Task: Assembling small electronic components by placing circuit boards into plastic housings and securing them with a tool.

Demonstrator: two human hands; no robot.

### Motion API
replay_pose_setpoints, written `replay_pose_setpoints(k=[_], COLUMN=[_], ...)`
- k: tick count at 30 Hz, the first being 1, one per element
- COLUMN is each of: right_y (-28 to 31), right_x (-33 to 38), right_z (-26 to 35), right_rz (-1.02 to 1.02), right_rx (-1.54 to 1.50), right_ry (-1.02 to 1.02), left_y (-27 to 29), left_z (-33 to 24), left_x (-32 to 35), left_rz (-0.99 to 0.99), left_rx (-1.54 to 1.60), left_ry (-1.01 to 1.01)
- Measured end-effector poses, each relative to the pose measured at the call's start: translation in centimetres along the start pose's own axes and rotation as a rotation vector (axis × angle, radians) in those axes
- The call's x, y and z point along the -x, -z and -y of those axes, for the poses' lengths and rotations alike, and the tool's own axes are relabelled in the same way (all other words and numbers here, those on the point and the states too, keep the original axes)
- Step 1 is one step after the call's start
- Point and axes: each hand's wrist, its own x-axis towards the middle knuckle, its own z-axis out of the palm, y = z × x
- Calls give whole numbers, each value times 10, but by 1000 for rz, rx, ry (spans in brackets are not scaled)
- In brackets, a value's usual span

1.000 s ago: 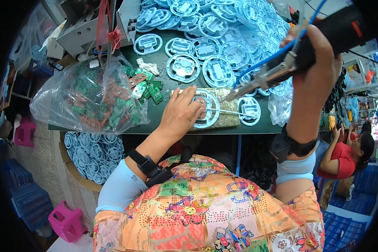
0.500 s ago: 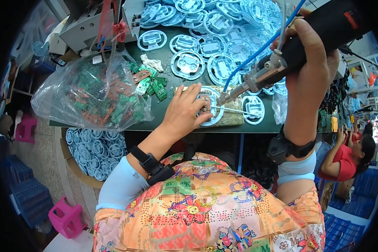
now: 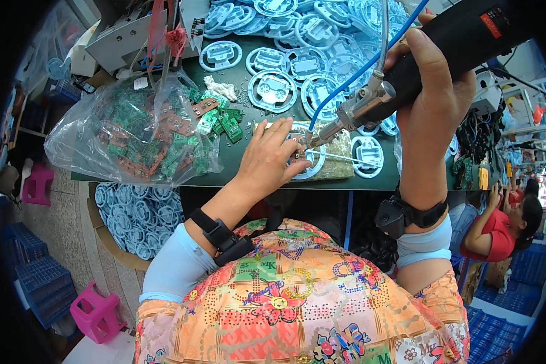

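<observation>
Nearest to me, my floral smock [image 3: 297,303] fills the lower view, with pale blue sleeves and a black strap on each wrist. Below the bench edge at 8 o'clock a cardboard box of light blue plastic rings [image 3: 130,215] sits on the floor, and a pink stool [image 3: 97,315] stands farther down at 7 o'clock.

My left hand [image 3: 270,159] lies flat, fingers spread and pressing down on a light blue ring-shaped plastic part [image 3: 306,159] at the near edge of the dark green bench [image 3: 236,161]. The part rests on a greenish pad [image 3: 337,161], just left of another blue part [image 3: 367,151].

My right hand [image 3: 434,91], at 2 o'clock from the left, is wrapped tightly around the black body of a powered screwdriver [image 3: 406,73]. Its metal tip comes down at a slant and meets the part right by my left fingertips. A blue hose [image 3: 358,67] runs up from the tool's nose.

At 9 o'clock from my left hand, a clear plastic bag of green and brown circuit boards [image 3: 127,136] spills a few loose boards [image 3: 221,121] toward the middle. Beyond, at 12 o'clock, many more blue ring parts [image 3: 297,36] cover the bench. Far off at 4 o'clock, a person in a red shirt [image 3: 497,233] sits at another station.
</observation>
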Motion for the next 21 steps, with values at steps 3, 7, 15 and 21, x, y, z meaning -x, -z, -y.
replay_pose_setpoints(k=[3,7,15,21], right_y=[-4,-4,-25,-23], right_x=[0,-1,4,2], right_z=[3,6,12,7], right_rz=[-11,-3,-181,-159], right_rx=[-9,2,-15,1], right_ry=[-4,10,-44,-34], left_y=[-2,-4,-6,-6], left_z=[-2,-5,-5,-5], left_x=[-1,-2,-2,-2], left_rz=[-23,-48,-30,-38], left_rx=[-61,-96,-41,-60], left_ry=[10,16,60,48])
